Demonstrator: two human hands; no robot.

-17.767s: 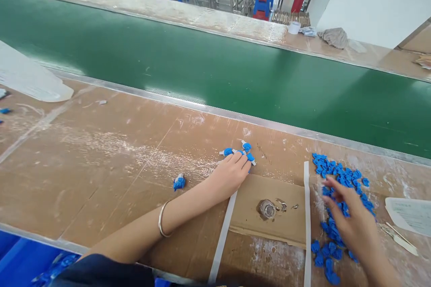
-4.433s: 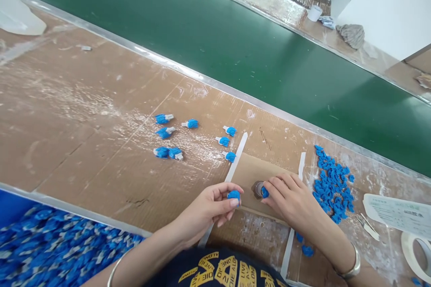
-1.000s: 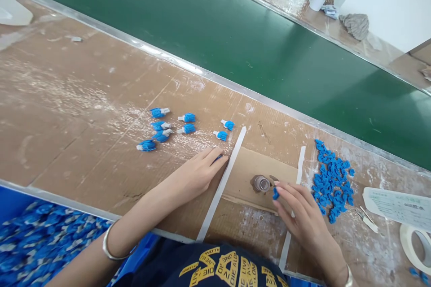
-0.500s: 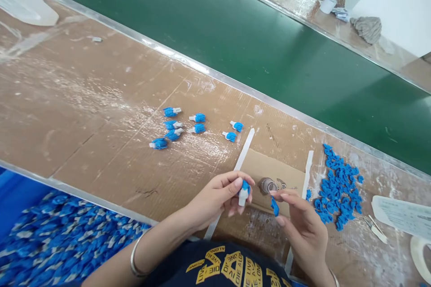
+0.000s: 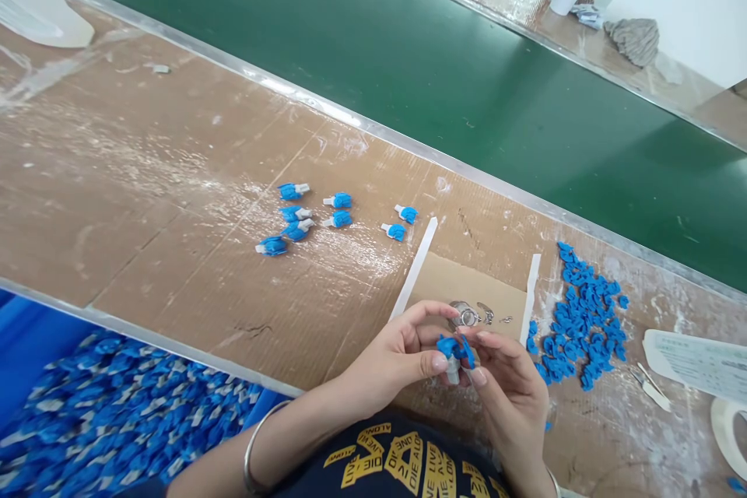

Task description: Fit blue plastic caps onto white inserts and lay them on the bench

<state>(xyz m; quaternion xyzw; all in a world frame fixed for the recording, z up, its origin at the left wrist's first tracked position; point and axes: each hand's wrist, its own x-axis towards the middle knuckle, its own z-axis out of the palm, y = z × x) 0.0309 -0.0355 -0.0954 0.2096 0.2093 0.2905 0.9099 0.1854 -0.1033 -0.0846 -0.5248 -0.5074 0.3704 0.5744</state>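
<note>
Fingertips of the left hand point(image 5: 402, 354) and right hand point(image 5: 510, 389) meet, each grip pinching one blue-and-white plug point(image 5: 454, 352) above the worktop point(image 5: 175, 249), near the loose blue caps point(image 5: 583, 319).

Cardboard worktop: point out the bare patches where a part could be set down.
Free: the wide stretch of cardboard worktop left of the assembled blue-and-white parts, and the strip between them and the green belt. Crowded: the loose blue pieces, and around the metal fixture where both hands meet.

Bright, even daylight; glare streak on belt rail point(image 5: 327, 110); soft shadows; wide-angle edge distortion; sharp focus
</note>
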